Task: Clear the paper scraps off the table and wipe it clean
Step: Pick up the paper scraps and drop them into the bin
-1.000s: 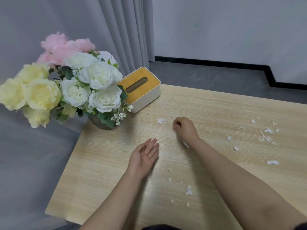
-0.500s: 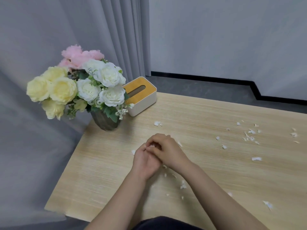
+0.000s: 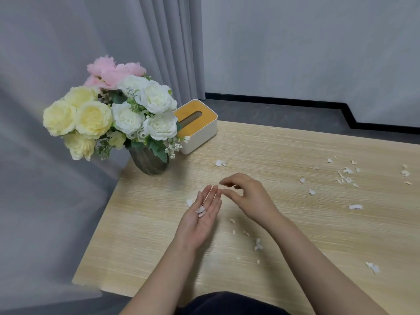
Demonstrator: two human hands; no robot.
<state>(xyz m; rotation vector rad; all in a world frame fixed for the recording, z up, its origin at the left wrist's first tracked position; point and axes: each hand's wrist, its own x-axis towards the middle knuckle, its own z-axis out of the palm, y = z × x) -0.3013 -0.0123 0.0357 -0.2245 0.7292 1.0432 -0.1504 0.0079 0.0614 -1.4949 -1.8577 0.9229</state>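
Resting in your upturned left hand (image 3: pixel 200 220), just below its straight, flat fingers (image 3: pixel 212 194), lie collected paper scraps (image 3: pixel 201 210). Your right hand (image 3: pixel 248 197) hovers beside, fingers loosely curled, empty. More scraps (image 3: pixel 345 176) litter the bench (image 3: pixel 295 146).

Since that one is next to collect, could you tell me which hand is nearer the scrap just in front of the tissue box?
Right. The right hand is just below the scrap; the left hand lies farther back.
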